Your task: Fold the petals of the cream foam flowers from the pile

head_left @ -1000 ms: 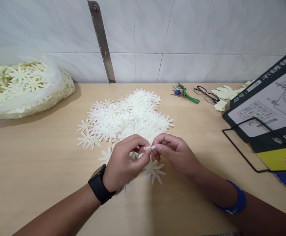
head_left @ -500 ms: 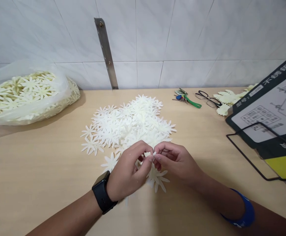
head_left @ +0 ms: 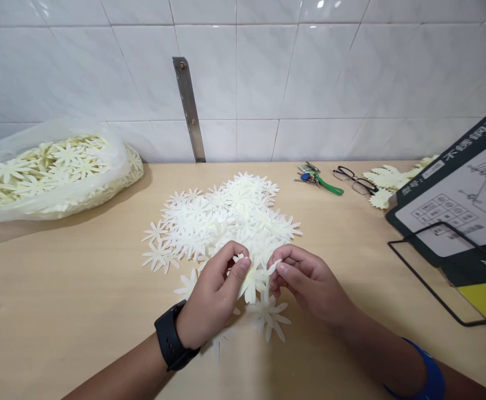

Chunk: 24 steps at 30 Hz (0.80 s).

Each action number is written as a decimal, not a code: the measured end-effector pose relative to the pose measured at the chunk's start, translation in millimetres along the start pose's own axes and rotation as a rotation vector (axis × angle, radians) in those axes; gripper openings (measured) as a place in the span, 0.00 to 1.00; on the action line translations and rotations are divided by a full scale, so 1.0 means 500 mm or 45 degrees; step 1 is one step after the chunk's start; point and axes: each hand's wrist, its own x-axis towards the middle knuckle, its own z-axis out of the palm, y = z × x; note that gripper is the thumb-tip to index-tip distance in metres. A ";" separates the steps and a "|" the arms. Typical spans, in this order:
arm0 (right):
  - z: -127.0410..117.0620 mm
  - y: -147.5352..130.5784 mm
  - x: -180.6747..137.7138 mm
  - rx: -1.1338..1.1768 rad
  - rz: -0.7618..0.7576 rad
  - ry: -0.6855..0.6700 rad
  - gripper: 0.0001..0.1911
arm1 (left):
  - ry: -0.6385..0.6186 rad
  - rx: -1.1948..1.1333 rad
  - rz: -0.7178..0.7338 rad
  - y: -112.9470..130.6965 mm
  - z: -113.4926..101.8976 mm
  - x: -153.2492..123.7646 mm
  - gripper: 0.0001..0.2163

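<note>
Both of my hands pinch one pale, flower-shaped cutout (head_left: 254, 278) just above the wooden table (head_left: 59, 300). My left hand (head_left: 213, 300), with a black watch on its wrist, grips the cutout's left petals. My right hand (head_left: 310, 283), with a blue band on its wrist, grips the right petals. The cutout hangs spread between the fingertips. Right behind my hands lies a loose pile of the same white cutouts (head_left: 222, 216). Two or three single cutouts (head_left: 270, 319) lie on the table under my hands.
A clear plastic bag (head_left: 46, 166) full of cutouts sits at the back left. Keys with a green strap (head_left: 316, 179) and glasses (head_left: 355, 180) lie at the back right, beside more cutouts (head_left: 387, 178). A printed board on a black wire stand (head_left: 455, 222) fills the right side.
My hands were pressed together on a folded cutout. They have moved slightly apart, and the cutout has opened out between them. The camera has tilted up a little.
</note>
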 end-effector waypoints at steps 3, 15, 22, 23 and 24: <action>0.000 -0.005 0.002 0.058 -0.011 0.027 0.07 | 0.104 -0.114 -0.037 0.005 -0.006 0.007 0.11; 0.006 -0.018 -0.001 0.318 0.152 0.036 0.08 | 0.209 -1.590 -0.633 0.026 -0.031 0.039 0.09; 0.007 -0.015 0.001 0.288 0.221 0.070 0.08 | 0.166 -1.466 -0.670 0.015 -0.030 0.047 0.09; 0.006 -0.015 0.000 0.283 0.231 0.061 0.08 | 0.156 -1.418 -0.649 0.016 -0.032 0.048 0.09; 0.006 -0.014 0.000 0.279 0.239 0.052 0.08 | 0.147 -1.354 -0.622 0.020 -0.035 0.049 0.08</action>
